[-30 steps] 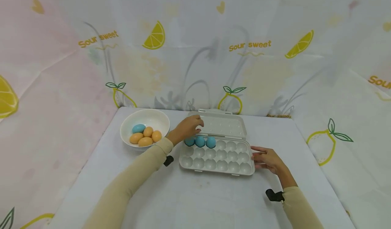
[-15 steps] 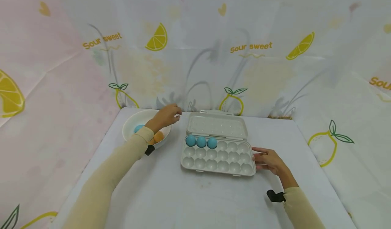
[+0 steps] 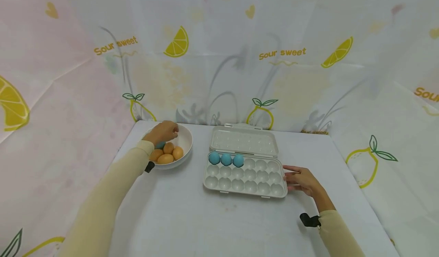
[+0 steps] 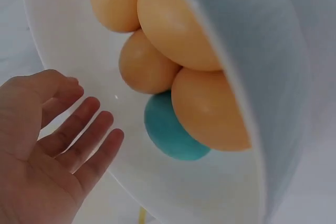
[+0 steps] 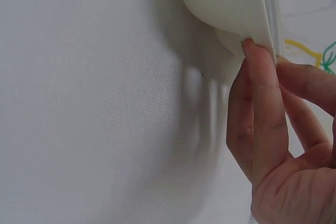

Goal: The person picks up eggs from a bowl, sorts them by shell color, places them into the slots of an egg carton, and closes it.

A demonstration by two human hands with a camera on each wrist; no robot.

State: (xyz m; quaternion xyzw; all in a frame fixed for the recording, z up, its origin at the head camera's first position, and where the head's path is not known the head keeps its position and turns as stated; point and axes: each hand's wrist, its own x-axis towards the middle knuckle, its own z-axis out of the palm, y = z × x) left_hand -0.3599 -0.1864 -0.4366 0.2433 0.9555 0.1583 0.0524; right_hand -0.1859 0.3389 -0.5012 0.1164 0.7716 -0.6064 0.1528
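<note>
"Which hand is by the white bowl (image 3: 184,139)?"

"The left hand (image 3: 162,132). From here it hangs right over the bowl, and its wrist view shows the fingers loosely extended, with nothing gripped."

"So it isn't touching the eggs?"

"No, there's a gap. The blue egg (image 4: 170,129) sits just off those fingertips, resting inside the bowl against the four orange eggs (image 4: 207,111), which lie a little farther from the hand."

"And the right hand (image 3: 302,179)?"

"It's at the egg tray (image 3: 244,193), well apart from the left one. Its thumb and fingers pinch the rim at the end nearest that hand, with a fingertip tucked under the edge."

"So the tray lies between the two hands?"

"Yes, flat on the white table (image 3: 212,226). Three blue eggs (image 3: 226,159) fill the cups of its far row, starting at the end closer to the left hand and away from the right one."

"And the lid (image 3: 243,141)?"

"Folded back on the far side of the tray, beyond the right hand's reach along the rim."

"What's that black thing near the right hand?"

"A small black device (image 3: 310,220) at the wrist, by the beige sleeve (image 3: 337,234)."
</note>
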